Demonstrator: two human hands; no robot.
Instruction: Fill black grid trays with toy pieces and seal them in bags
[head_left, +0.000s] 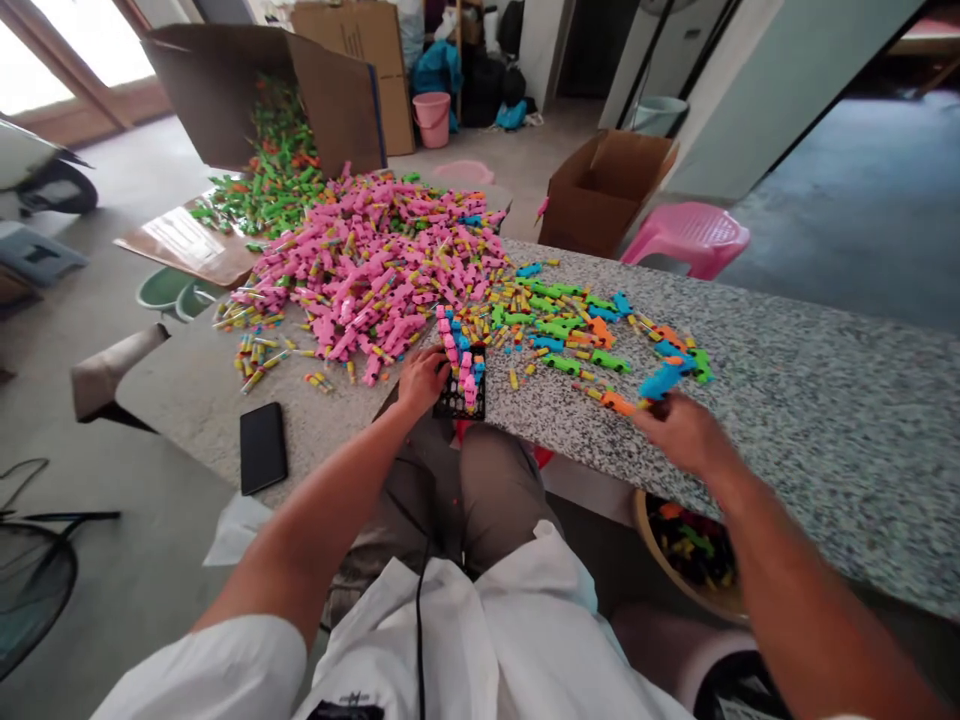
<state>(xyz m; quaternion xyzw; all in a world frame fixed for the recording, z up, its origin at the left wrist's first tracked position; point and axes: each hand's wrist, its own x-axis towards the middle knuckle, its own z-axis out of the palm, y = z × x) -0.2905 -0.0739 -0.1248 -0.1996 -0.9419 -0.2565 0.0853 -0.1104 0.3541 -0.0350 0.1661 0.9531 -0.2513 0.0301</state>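
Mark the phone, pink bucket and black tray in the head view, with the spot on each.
Phone (263,449): head view, middle of its dark face.
Pink bucket (432,122): head view, side wall.
Black tray (450,408): head view, near edge.

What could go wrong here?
The black rack by the left hand sits at the table's near edge, so a bump might tip it into the lap. The blue pieces in the right hand could slip among the loose ones beside it. The pink heap looks loosely piled and might slide.
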